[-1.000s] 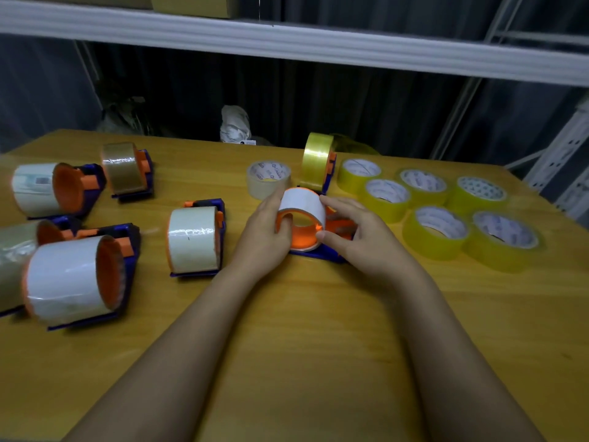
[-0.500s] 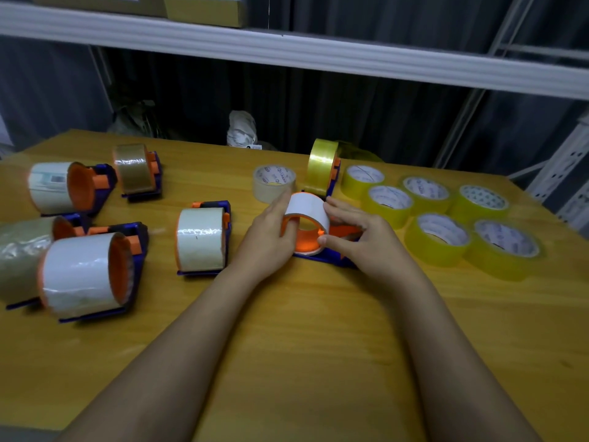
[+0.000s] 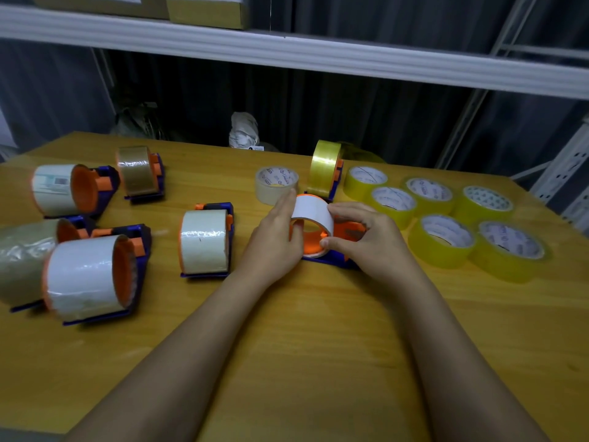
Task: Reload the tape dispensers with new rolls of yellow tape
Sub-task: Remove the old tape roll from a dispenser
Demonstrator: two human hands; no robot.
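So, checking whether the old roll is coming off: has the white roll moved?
No. The white roll sits just as close in front of the beige roll as before; only the view shifted.

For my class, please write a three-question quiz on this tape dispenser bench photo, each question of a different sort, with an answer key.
1. True or false: the left hand lies flat on the table, away from every dispenser.
2. How many loose yellow tape rolls lie to the right of the hands? A) four B) six C) nine
3. Fill in: the white core sits on an ______ hub.

Key
1. False: both it and the right hand grip the white core.
2. B
3. orange
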